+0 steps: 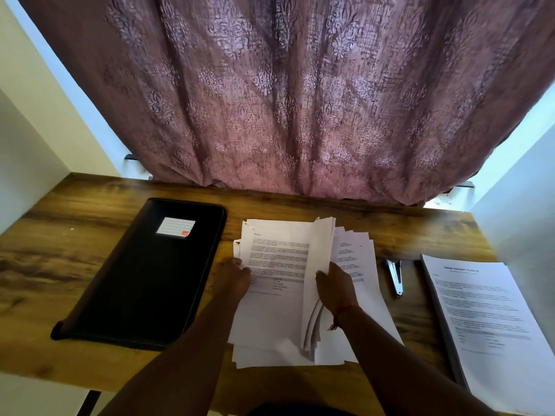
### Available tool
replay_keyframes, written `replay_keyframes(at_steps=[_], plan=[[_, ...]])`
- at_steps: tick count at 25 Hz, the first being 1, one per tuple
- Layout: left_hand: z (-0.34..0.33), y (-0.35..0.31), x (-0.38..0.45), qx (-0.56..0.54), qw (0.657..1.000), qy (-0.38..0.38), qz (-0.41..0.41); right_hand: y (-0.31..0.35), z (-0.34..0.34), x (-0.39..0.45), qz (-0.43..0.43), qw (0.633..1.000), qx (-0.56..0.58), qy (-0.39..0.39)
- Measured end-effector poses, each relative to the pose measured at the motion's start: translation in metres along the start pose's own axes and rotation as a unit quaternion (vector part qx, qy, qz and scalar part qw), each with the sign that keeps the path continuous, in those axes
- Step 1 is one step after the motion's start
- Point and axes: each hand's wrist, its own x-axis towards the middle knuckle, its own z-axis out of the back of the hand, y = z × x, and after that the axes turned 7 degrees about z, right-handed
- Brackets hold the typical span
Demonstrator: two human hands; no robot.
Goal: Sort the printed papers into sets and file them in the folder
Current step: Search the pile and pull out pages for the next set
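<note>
A loose pile of printed papers (279, 265) lies spread in the middle of the wooden table (75, 235). My right hand (335, 285) grips several sheets (318, 247) of it, lifted and turned up on edge. My left hand (232, 276) rests flat on the pile's left side, pressing down the sheet that shows. A shut black folder (150, 274) with a white label lies to the left of the pile. A second, neat stack of printed papers (483, 313) sits at the table's right end.
A stapler (395, 276) lies between the pile and the right stack. A patterned mauve curtain (300, 100) hangs down to the table's back edge. Pale walls stand close on both sides. The table's front edge runs just below the pile.
</note>
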Motion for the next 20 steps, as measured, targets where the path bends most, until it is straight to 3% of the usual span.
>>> replay_keyframes(at_steps=[5, 7, 9, 10, 12, 14, 15, 20], plan=[[0.011, -0.009, -0.003, -0.096, 0.994, 0.033, 0.035, -0.001, -0.001, 0.001, 0.000, 1.000, -0.006, 0.000], [0.016, -0.016, -0.015, -0.002, 1.000, -0.019, 0.022, 0.000, 0.000, 0.001, 0.004, 1.000, -0.005, -0.002], [0.011, -0.019, -0.029, 0.133, 0.979, -0.107, -0.110, 0.000, 0.000, 0.001, 0.005, 1.000, -0.002, -0.006], [0.006, -0.022, -0.034, 0.151, 0.964, -0.105, -0.193, 0.001, 0.001, 0.002, 0.005, 1.000, -0.001, -0.007], [-0.004, -0.034, -0.047, 0.080, 0.963, -0.003, -0.256, 0.002, 0.001, 0.002, -0.001, 1.000, -0.006, -0.010], [-0.010, -0.045, -0.053, -0.015, 0.972, 0.107, -0.208, 0.001, 0.001, 0.003, -0.001, 1.000, -0.012, -0.015], [-0.011, -0.048, -0.052, -0.029, 0.976, 0.116, -0.184, 0.001, 0.001, 0.003, -0.001, 1.000, -0.011, -0.017], [-0.010, -0.024, -0.038, 0.148, 0.984, -0.014, -0.095, 0.000, 0.003, 0.002, -0.017, 1.000, -0.011, -0.012]])
